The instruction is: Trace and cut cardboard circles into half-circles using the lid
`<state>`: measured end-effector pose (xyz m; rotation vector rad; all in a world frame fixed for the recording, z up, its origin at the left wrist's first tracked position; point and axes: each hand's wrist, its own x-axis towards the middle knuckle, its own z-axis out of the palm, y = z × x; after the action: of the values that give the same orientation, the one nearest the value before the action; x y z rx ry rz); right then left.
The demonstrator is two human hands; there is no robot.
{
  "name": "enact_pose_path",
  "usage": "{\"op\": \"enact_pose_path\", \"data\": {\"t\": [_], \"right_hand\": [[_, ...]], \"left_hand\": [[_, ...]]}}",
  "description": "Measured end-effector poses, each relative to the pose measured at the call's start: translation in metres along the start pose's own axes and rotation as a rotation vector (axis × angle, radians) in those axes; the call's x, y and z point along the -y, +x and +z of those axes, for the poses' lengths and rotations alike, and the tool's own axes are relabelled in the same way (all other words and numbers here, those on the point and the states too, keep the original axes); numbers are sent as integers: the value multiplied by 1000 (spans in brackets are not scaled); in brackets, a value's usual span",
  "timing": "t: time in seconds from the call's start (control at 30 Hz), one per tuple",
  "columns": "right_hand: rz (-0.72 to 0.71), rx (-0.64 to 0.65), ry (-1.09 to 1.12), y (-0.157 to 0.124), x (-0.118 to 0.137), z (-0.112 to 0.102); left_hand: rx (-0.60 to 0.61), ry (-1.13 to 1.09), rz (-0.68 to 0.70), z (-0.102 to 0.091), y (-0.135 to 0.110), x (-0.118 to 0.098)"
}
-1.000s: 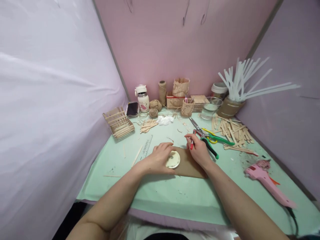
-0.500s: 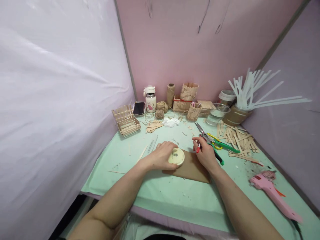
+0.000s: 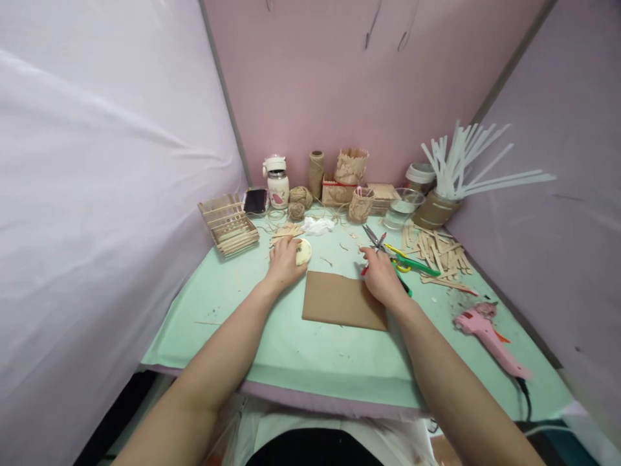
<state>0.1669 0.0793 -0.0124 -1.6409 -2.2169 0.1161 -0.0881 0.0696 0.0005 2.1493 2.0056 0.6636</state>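
My left hand (image 3: pixel 285 262) is curled around the edge of a round, cream-coloured disc (image 3: pixel 304 252) like a lid, with a small dark print on top. It is on the table behind and left of a brown cardboard rectangle (image 3: pixel 339 301), and apart from it. My right hand (image 3: pixel 382 275) holds a red pen (image 3: pixel 381 240) near the cardboard's right back corner, partly covering that corner. Just beyond this hand lie metal-bladed scissors (image 3: pixel 371 234) and green-and-yellow handled tools (image 3: pixel 414 263), partly overlapping.
A slatted stick basket (image 3: pixel 228 226), phone (image 3: pixel 255 201), bottle (image 3: pixel 278 188), twine balls (image 3: pixel 301 197) and a clear bowl (image 3: pixel 400 210) line the back. Wooden sticks (image 3: pixel 441 252) are heaped right, beside a pink glue gun (image 3: pixel 492 340). White strips (image 3: pixel 466 158) stand in a pot.
My left hand has lifted or slid the cream disc off the cardboard, back and to the left. The cardboard's surface now shows. My right hand still holds the pen; the view has shifted slightly.
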Motion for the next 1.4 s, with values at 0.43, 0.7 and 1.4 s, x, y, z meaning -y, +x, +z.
{"op": "enact_pose_path", "data": {"t": [0.43, 0.7, 1.4], "right_hand": [[6, 194, -171, 26, 6, 5], [-40, 72, 26, 2, 0, -8], [-120, 486, 312, -47, -13, -33]], "left_hand": [[-2, 3, 80, 5, 4, 1], [217, -106, 245, -2, -12, -13], [507, -97, 497, -22, -35, -14]]}}
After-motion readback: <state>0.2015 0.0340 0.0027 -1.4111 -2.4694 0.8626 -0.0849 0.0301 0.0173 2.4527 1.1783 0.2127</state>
